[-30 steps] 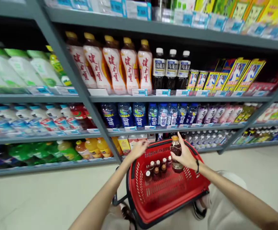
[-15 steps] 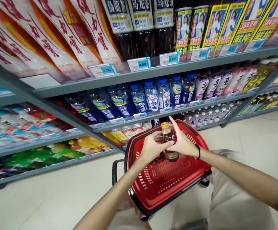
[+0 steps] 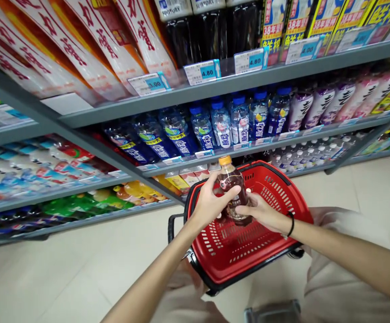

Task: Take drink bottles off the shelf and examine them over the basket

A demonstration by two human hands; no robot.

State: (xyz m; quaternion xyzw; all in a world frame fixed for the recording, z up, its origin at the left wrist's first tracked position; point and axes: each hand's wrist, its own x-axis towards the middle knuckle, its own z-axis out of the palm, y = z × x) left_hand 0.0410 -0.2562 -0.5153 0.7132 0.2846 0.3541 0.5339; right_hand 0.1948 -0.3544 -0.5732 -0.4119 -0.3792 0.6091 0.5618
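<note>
A dark brown drink bottle (image 3: 232,179) with an orange cap is held by both hands above the basket. My left hand (image 3: 211,197) wraps around its upper left side, thumb across the front. Lower down, my right hand (image 3: 258,210) grips the bottle's right side near the base, thumb on the label. The bottle tilts slightly, its cap toward the shelf. Beneath it sits a red shopping basket (image 3: 221,269) with black rims, between my knees. Part of the basket's inside is hidden behind my hands and the bottle.
Grey shelving (image 3: 120,107) stands in front, packed with drinks. Blue-capped bottles (image 3: 221,125) line the middle shelf, with price tags (image 3: 201,72) along the edge above. Small clear bottles (image 3: 299,159) fill a lower shelf. Pale floor tiles (image 3: 80,269) lie around the basket.
The bottle has turned and tilted in my hands. My right hand has shifted from its upper side down toward its base. The view has moved a little closer to the shelf.
</note>
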